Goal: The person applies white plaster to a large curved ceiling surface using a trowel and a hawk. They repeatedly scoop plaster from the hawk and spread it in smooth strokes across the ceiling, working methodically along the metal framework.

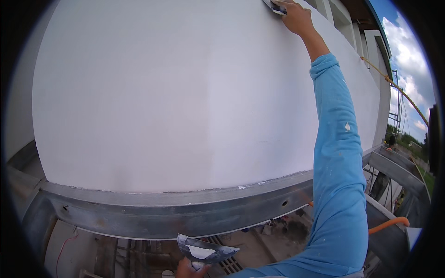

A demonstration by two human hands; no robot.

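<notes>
My right hand (297, 17) reaches up in its blue sleeve to the top of a white wall panel (176, 92). Its fingers are closed round a putty knife (277, 8), whose dark blade lies at the panel's surface and is partly cut off by the picture's upper edge. Low in the view, my left hand (189, 269) grips a second, wide putty knife (208, 251). White putty is spread on that blade, which points up just below the steel beam. Only part of the left hand shows.
A grey steel beam (176, 217) runs along the panel's foot, with a drop to a cluttered lower level beneath. More steel beams (398, 169) stand at the right. A yellow rope (394, 84) stretches past the panel's right side. An orange hose (389, 224) lies below my elbow.
</notes>
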